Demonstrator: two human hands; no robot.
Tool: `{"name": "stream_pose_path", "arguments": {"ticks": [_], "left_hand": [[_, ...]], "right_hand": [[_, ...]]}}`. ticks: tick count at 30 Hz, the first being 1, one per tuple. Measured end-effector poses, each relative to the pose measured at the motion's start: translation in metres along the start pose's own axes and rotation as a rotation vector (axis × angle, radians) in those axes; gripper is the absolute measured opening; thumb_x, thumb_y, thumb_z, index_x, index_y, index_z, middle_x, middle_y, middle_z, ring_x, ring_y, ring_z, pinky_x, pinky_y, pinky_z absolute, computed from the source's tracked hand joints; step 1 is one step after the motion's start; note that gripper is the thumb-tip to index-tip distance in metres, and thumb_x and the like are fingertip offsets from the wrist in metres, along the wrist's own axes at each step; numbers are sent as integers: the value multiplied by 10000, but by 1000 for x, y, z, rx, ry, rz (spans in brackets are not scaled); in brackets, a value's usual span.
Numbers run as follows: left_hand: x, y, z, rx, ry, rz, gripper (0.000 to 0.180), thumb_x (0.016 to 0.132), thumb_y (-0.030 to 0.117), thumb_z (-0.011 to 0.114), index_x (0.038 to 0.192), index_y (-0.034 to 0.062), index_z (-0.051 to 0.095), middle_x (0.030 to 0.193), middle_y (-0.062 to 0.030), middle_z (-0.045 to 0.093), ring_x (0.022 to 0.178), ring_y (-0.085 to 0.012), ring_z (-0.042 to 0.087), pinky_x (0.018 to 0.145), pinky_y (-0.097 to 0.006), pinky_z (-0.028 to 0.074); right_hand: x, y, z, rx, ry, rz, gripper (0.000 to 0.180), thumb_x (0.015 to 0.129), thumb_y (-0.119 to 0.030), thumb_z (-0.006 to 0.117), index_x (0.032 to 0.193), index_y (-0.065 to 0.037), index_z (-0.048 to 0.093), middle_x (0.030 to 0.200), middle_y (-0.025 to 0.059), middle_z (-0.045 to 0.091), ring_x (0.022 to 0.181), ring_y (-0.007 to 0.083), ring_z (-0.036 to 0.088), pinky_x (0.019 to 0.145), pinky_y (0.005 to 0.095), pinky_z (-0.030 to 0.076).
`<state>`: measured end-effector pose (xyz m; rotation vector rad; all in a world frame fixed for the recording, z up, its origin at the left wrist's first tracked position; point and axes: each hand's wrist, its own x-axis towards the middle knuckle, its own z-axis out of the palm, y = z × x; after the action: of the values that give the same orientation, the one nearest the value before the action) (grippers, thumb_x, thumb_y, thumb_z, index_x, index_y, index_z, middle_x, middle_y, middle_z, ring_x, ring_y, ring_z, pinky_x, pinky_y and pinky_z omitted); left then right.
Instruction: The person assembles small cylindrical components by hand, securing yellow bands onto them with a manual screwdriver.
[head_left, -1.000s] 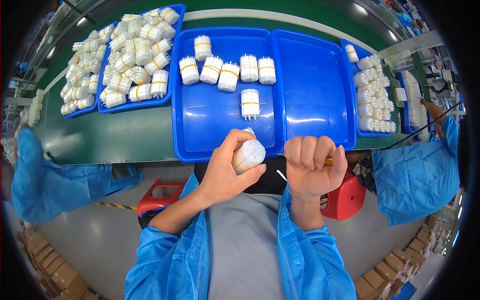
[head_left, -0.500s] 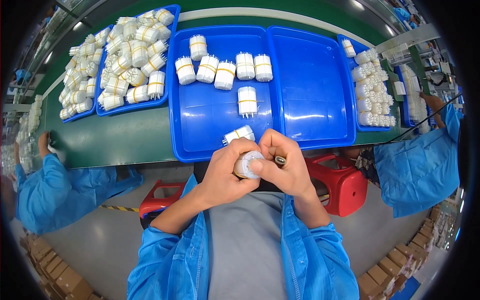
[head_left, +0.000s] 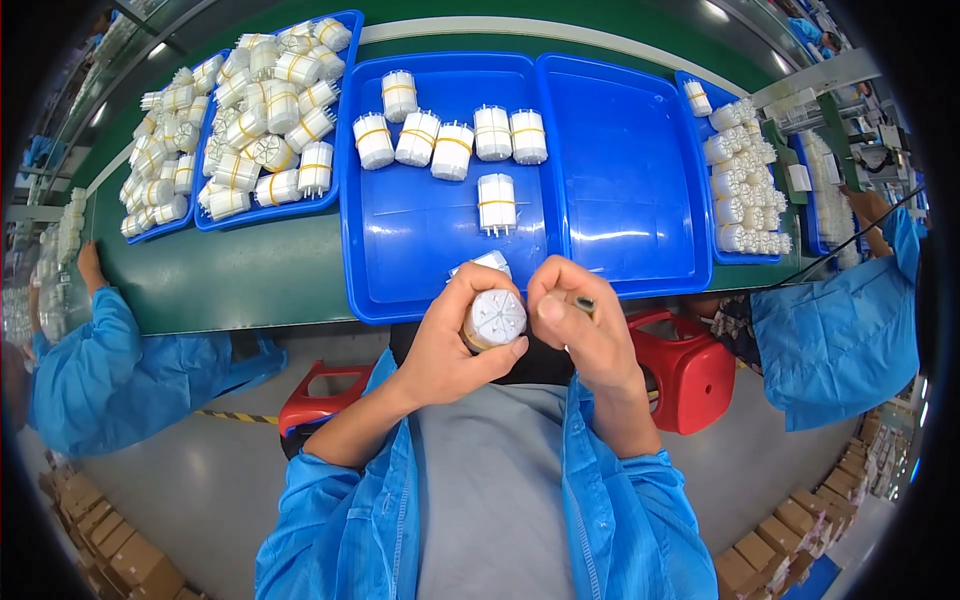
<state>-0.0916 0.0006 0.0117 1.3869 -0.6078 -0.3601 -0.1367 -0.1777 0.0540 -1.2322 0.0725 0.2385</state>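
- Bench (head_left: 240,265), green, stretches beyond the left hand (head_left: 448,345) and the right hand (head_left: 592,338); grey floor (head_left: 215,490) shows below it, on the body's side of the hands.
- Stools (head_left: 690,380): two, red, one to the left of the hands, one to the right.
- People (head_left: 835,345): two nearby in blue, one well left of the left hand, one well right of the right.
- Boxes (head_left: 135,560): brown, piled on the floor behind the hands at both sides, too many to count.
- Trays (head_left: 385,290): six, blue; two heaped ones left of the left hand, one straight ahead of it, one ahead of the right hand, two farther right.
- Cylinders (head_left: 496,203): eight, white, in the tray ahead of the left hand, the nearest partly hidden by its fingers; those in the heaps overlap too much to count.
- Left hand: wrapped around one held cylinder (head_left: 498,318), segmented end facing up.
- Right hand: curled around one tool (head_left: 584,304), mostly hidden, just beside the held cylinder; whether they touch, I cannot tell.
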Motion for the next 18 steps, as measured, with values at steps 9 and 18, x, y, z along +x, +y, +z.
{"name": "stream_pose_path", "arguments": {"ticks": [9, 18], "left_hand": [[3, 11, -3, -525, -80, -344, 345, 870, 110, 671, 1134, 60, 454, 862, -51, 589, 695, -89, 580, 599, -240, 493], [5, 14, -4, -535, -71, -365, 336, 885, 126, 648, 1145, 63, 444, 821, -63, 579, 634, -91, 568, 522, -237, 477]], "right_hand": [[-3, 9, -14, -47, 106, -59, 213, 948, -242, 633, 906, -60, 533, 735, -69, 445, 657, 8, 364, 561, 202, 271], [-4, 14, -13, -59, 130, -74, 188, 954, -217, 623, 904, -58, 535, 746, -65, 451, 664, 7, 365, 569, 200, 279]]}}
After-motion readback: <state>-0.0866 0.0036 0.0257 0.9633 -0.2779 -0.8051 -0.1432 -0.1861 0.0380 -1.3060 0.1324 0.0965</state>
